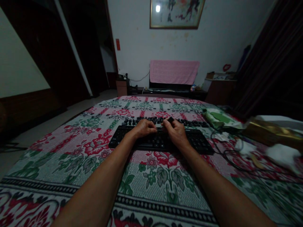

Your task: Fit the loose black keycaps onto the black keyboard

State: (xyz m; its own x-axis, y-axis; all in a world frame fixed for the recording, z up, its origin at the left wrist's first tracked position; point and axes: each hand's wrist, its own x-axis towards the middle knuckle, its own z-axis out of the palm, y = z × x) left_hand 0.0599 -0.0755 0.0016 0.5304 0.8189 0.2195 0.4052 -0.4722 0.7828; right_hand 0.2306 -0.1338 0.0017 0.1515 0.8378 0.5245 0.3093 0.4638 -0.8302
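Observation:
A black computer keyboard (pixel 146 145) lies flat on the flowered tablecloth, with its cable leaving at the right. Behind its far edge sits a long row of loose black keycaps (pixel 193 123). Over the keyboard's left-middle part is my left hand (pixel 144 127), its fingers curled in and the thumb close to them; anything between them is hidden. My right hand (pixel 175 130) is above the right-middle part, thumb and fingers pinched around a small black keycap (pixel 170 119). The two hands are a short gap apart, and they cover part of the keys.
To the right lie a green and white packet (pixel 219 118), a golden box (pixel 272 132), crumpled white tissues (pixel 245 147) and loops of black cable (pixel 227 154). Beyond the table, a pink cloth (pixel 174 72) hangs over a dark screen by the wall.

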